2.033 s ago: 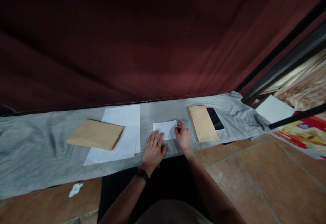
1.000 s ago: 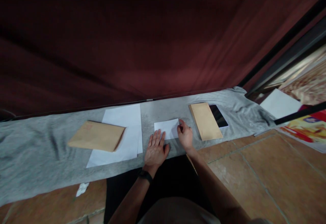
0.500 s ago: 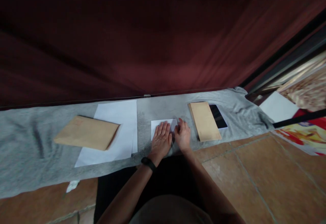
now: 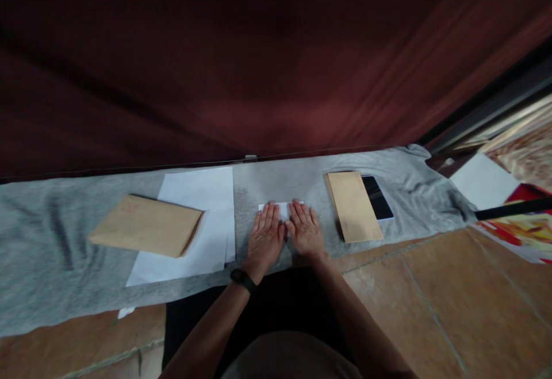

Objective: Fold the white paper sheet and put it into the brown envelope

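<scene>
My left hand (image 4: 264, 239) and my right hand (image 4: 305, 231) lie flat side by side, fingers stretched out, pressing on a small folded white paper (image 4: 282, 207) on the grey cloth (image 4: 52, 264). Only the paper's far edge shows beyond my fingertips. A black band sits on my left wrist. To the right lies a narrow brown envelope (image 4: 353, 205) partly covering a dark phone (image 4: 380, 197).
At left a larger brown envelope (image 4: 145, 225) rests on white sheets (image 4: 202, 201). A dark red curtain (image 4: 259, 62) hangs behind the cloth. Tiled floor (image 4: 431, 304) lies near me, with a white sheet (image 4: 483, 181) and a colourful printed paper (image 4: 521, 226) at far right.
My left hand slid from beside the paper onto it, and my right hand flattened on it too. The visible paper shrank to a narrow strip beyond my fingers.
</scene>
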Demonstrator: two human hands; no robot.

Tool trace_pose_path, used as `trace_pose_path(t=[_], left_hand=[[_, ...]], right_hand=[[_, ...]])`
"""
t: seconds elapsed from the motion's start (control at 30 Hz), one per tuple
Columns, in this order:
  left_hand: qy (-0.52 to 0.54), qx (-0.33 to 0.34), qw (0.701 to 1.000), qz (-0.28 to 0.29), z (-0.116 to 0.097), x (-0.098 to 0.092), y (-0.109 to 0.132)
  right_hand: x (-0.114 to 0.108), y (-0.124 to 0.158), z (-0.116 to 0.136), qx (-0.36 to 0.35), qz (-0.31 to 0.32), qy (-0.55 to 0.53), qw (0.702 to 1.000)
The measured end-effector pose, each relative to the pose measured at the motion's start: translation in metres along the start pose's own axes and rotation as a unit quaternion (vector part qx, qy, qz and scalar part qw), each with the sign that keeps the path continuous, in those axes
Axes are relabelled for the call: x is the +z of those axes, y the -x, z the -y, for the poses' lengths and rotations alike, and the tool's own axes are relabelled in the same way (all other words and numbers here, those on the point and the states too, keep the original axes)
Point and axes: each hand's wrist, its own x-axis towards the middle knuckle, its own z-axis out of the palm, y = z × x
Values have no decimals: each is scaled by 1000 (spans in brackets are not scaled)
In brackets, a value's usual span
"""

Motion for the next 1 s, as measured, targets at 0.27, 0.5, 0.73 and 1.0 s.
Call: trace_pose_path(t=[0.27, 0.5, 0.73, 1.0], left_hand=[[-9, -50, 998, -23, 21, -7, 10], [6, -11, 999, -31, -3, -13, 11], [37, 47, 998, 13, -19, -3, 7], [23, 21, 999, 14, 1, -8, 12]], right_hand=[[3, 5, -15, 1, -25, 52, 998], [2, 6, -17, -3, -22, 55, 998], [3, 7, -19, 0, -16, 41, 999], [-1, 12, -26, 15, -48, 29, 998]])
